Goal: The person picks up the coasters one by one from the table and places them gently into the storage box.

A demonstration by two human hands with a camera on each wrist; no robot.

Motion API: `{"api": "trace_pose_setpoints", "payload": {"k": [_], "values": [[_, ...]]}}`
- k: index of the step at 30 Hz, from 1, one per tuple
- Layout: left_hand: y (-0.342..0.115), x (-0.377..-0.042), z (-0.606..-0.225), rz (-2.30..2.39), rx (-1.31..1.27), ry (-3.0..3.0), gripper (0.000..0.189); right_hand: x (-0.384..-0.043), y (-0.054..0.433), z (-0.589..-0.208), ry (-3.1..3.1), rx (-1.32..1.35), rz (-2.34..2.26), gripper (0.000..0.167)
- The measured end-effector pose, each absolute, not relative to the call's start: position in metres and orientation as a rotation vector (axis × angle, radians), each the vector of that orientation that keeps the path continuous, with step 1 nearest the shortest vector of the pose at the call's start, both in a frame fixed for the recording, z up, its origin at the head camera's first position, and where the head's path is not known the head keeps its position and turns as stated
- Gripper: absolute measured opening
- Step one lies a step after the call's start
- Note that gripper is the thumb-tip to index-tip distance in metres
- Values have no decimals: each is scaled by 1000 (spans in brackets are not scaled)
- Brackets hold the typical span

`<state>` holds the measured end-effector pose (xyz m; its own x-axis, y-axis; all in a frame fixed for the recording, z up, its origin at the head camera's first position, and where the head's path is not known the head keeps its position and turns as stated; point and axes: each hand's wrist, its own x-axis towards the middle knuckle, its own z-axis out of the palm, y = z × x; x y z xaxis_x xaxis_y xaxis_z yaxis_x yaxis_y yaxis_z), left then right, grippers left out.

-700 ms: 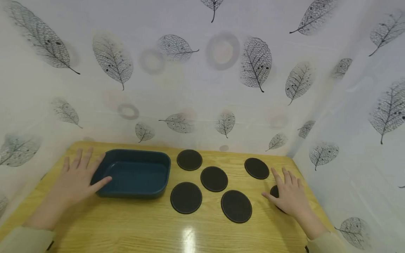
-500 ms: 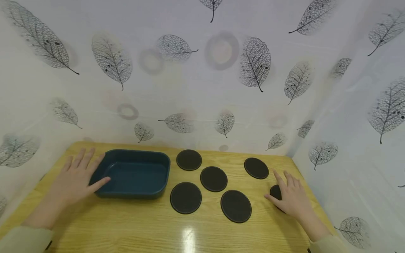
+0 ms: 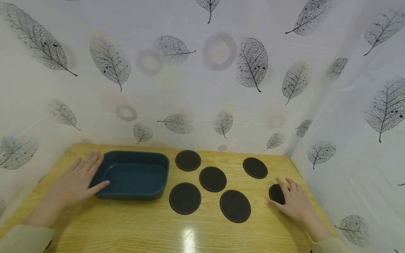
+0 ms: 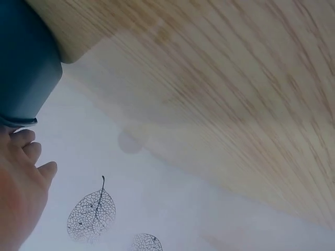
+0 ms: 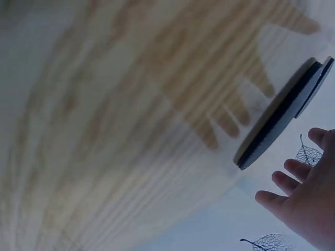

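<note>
At the left edge of a dark blue rectangular basin (image 3: pixel 136 174) lies my left hand (image 3: pixel 74 184), fingers straight along the rim and thumb pointing over the near left corner. The left wrist view shows those fingertips right at the rim of the basin (image 4: pixel 21 68). On the right, my right hand (image 3: pixel 295 203) is over a black round coaster (image 3: pixel 276 194) and hides part of it. Its fingers are spread and slightly bent around the disc, thumb at the near side. In the right wrist view a gap shows between the fingers (image 5: pixel 285 183) and the coaster (image 5: pixel 280 112).
Several more black coasters lie flat between the basin and my right hand, among them a back one (image 3: pixel 188 160), a front one (image 3: pixel 235 206) and a right one (image 3: pixel 255 167). The wooden table (image 3: pixel 136 225) ends at leaf-printed white curtains (image 3: pixel 196 88) behind and beside it.
My right hand has shifted slightly right and nearer to me, uncovering more of the coaster, and its fingers have drawn in a little. My left fingers have come closer together at the basin.
</note>
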<state>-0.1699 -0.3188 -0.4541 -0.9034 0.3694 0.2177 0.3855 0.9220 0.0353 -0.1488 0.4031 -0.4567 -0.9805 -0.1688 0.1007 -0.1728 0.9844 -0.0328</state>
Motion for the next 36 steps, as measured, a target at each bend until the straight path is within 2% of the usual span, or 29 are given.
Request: {"api": "trace_pose_setpoints", "payload": {"k": [15,21,28,36], "values": [[-316,-166,-456,-170,-557,-2947,101,-154,419,-473,-3096,271,192,88],[-317,-163,-459,-133,-567,-2886,103,-156,420,-472,-3106,275,196,88],[-316,-161,-459,-176,-570,-2907,96,-161,417,-470,-3089,268,188,86],[-315,-161,-462,-214,-548,-2906,101,-167,417,-468,-3106,242,193,85]]}}
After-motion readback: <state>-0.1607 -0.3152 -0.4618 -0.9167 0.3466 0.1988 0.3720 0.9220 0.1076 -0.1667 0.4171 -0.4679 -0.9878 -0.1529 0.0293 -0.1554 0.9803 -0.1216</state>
